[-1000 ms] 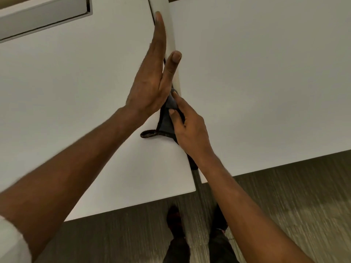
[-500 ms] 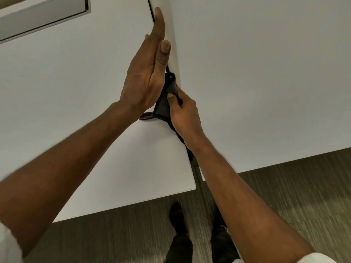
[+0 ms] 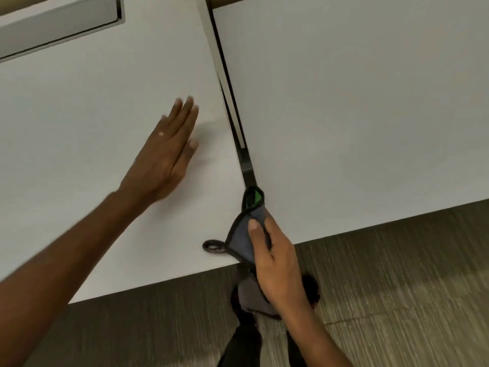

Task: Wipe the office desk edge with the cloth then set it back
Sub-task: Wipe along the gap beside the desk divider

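Observation:
Two white desks meet at a narrow dark gap [image 3: 238,123] that runs away from me. My right hand [image 3: 277,263] grips a dark grey-blue cloth [image 3: 242,241] with a green patch at its top and a small hanging loop. The cloth sits at the near end of the gap, against the side edge of the left desk [image 3: 79,128] by its front corner. My left hand [image 3: 166,152] is flat and open on the left desk's top, left of the gap, holding nothing. The cloth's lower part hangs below the desk, behind my right hand.
The right desk [image 3: 357,102] fills the upper right. A grey recessed panel [image 3: 58,25] lies at the far left of the left desk. Below the front edges is striped carpet floor [image 3: 397,287], with my dark shoes and trousers [image 3: 243,327] under the gap.
My right hand has pulled the cloth along the gap toward me, to the front corner. My left hand has left the gap and dropped flat onto the left desk.

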Motion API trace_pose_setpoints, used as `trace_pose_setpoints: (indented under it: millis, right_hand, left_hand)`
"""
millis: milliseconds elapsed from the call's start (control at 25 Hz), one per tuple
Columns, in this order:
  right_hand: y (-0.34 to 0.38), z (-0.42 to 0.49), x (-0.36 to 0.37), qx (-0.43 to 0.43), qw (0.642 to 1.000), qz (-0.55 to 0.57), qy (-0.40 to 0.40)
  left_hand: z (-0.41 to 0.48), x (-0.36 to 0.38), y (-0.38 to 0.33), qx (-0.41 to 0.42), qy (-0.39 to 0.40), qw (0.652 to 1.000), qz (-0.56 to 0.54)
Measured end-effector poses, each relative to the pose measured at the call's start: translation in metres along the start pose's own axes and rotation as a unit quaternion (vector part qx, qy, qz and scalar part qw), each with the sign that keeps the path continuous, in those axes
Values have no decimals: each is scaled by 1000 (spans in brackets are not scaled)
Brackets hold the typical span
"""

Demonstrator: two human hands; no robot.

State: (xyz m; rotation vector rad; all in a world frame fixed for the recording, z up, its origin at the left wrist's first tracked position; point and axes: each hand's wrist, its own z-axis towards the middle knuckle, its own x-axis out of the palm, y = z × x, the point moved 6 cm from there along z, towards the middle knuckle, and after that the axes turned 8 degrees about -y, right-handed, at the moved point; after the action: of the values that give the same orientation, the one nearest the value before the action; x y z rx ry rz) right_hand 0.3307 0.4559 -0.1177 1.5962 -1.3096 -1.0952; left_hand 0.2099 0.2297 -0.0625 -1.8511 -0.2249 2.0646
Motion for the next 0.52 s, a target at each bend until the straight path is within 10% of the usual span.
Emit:
trace_pose_setpoints:
  millis: [320, 520]
  right_hand:
    - [46, 110, 30, -113, 992, -51, 15]
    - [16, 9, 9, -90, 994, -66, -12]
  left_hand:
    - [-167, -9, 47, -157, -1, 985, 67]
    - [-177, -8, 57, -215, -41, 975, 40]
